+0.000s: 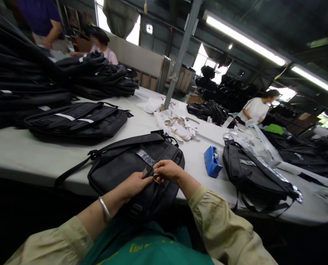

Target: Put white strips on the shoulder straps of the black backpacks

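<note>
Backpack (117, 165) is overhanging the near tabletop (195, 169) edge, seemingly for reach; I'm pinching its strap (167, 156) with left hand (135, 183) and right hand (168, 171).

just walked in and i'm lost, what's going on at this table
A person is working on a black backpack at the near edge of a white table. The right grip pinches a thin strip; the left grip is close against it, though its exact hold is unclear. A blue tape dispenser and another backpack sit to the right, paper scraps beyond, and stacked bags to the left.
</note>
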A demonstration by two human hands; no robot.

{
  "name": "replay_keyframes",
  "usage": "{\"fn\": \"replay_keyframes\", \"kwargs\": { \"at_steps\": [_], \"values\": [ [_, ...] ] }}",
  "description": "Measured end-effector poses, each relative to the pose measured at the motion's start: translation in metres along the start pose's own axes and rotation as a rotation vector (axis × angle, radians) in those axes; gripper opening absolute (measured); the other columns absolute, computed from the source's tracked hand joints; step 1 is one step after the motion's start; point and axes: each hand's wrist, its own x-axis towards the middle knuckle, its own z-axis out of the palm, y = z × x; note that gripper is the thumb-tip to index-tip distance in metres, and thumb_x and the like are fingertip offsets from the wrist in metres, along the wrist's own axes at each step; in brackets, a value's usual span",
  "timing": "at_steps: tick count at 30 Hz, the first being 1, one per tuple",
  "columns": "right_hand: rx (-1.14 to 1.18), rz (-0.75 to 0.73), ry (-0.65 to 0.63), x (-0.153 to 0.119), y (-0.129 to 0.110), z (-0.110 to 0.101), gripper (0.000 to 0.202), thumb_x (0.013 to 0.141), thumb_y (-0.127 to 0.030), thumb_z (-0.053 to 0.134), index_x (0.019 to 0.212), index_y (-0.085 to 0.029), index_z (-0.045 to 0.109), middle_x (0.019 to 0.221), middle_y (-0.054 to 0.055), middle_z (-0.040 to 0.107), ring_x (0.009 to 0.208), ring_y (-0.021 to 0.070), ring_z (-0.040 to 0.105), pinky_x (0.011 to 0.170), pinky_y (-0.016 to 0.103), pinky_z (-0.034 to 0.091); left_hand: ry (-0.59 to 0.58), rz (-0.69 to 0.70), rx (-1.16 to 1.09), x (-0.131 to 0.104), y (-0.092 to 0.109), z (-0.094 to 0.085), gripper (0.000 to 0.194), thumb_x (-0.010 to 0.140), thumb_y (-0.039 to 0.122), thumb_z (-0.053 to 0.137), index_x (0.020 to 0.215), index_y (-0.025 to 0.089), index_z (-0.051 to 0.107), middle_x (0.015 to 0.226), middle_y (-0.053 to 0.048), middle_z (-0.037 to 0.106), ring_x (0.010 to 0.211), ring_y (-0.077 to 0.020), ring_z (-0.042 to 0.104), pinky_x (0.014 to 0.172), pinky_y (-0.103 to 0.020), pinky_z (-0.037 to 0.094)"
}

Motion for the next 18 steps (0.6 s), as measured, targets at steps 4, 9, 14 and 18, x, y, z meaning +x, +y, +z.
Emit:
{"fn": "replay_keyframes", "kwargs": {
  "at_steps": [4, 9, 14, 18],
  "values": [
    [0.029, 0.022, 0.052, 0.012, 0.008, 0.007, 0.011, 0.085, -0.022, 0.067, 0.082, -0.014, 0.06, 0.058, -0.001, 0.061, 0.044, 0.0082, 0.056, 0.039, 0.015, 0.035, -0.018, -0.021, 0.027, 0.002, -0.006, -0.004, 0.051, 0.07, 0.06, 0.07, 0.084, 0.011, 0.075, 0.074, -0.008, 0.073, 0.067, -0.0229, 0.064, 0.059, -0.028, 0.044],
    [0.153, -0.002, 0.01, 0.006, 0.018, 0.003, 0.037, 0.092, -0.052, 0.06, 0.089, -0.015, 0.058, 0.073, 0.002, 0.064, 0.053, 0.0119, 0.064, 0.046, 0.02, 0.045, 0.145, 0.073, 0.228, 0.008, -0.011, -0.001, 0.056, 0.069, 0.068, 0.061, 0.067, 0.013, 0.07, 0.056, -0.003, 0.059, 0.054, -0.0178, 0.05, 0.051, -0.027, 0.033],
    [0.19, -0.034, -0.068, 0.001, 0.017, -0.003, 0.035, 0.088, -0.048, 0.068, 0.094, -0.015, 0.059, 0.089, 0.007, 0.069, 0.063, 0.0126, 0.067, 0.059, 0.024, 0.054, 0.115, 0.122, 0.244, 0.011, -0.015, -0.001, 0.048, 0.069, 0.062, 0.061, 0.068, 0.015, 0.071, 0.059, -0.004, 0.061, 0.056, -0.0188, 0.049, 0.051, -0.027, 0.032],
    [0.193, -0.043, -0.09, 0.005, 0.017, -0.001, 0.029, 0.089, -0.042, 0.067, 0.094, -0.014, 0.06, 0.094, 0.009, 0.072, 0.062, 0.0108, 0.065, 0.057, 0.022, 0.052, 0.125, 0.106, 0.212, 0.011, -0.019, -0.003, 0.045, 0.07, 0.059, 0.06, 0.069, 0.015, 0.07, 0.059, -0.004, 0.06, 0.055, -0.0185, 0.049, 0.051, -0.027, 0.031]
  ]
}}
